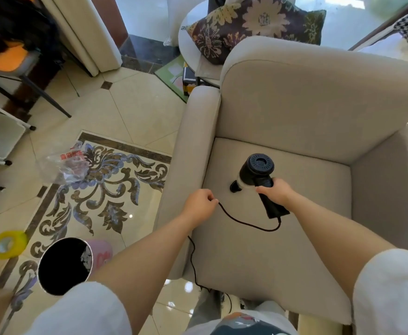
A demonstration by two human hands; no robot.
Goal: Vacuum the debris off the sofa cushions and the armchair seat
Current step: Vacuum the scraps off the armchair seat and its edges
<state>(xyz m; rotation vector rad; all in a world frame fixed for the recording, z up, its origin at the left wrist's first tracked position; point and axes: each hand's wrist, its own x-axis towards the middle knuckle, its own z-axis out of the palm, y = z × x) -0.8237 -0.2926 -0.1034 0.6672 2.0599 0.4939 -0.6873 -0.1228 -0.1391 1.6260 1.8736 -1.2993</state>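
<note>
Two hands on the job: our right hand [276, 191] has its fingers [262, 189] wrapped round the grip of the black handheld vacuum with the round vented rear cap [256, 174]; our left hand [201, 201] pinches the thin black power cord [241, 222] just left of it.

Vacuum sits over the middle of the beige fabric armchair seat [294, 213]. Its body axis runs from the vented cap, far and right, down to the short nozzle [235, 186], near and left. Nozzle tip looks to be on or just above the fabric; we can't tell which. Handle runs off toward us and to the right, with the cord leaving its butt end.

Cord loops across the near part of the seat between the hands, then drops over the front left edge to the patterned tile floor [125, 112].

Key relation, as we read it: the nozzle points toward the left armrest [191, 141], so the right-hand stretch of seat lies behind it. Left hand is nearer the cord slack and best placed to keep it clear of the nozzle. No debris resolvable on the seat from here.
</note>
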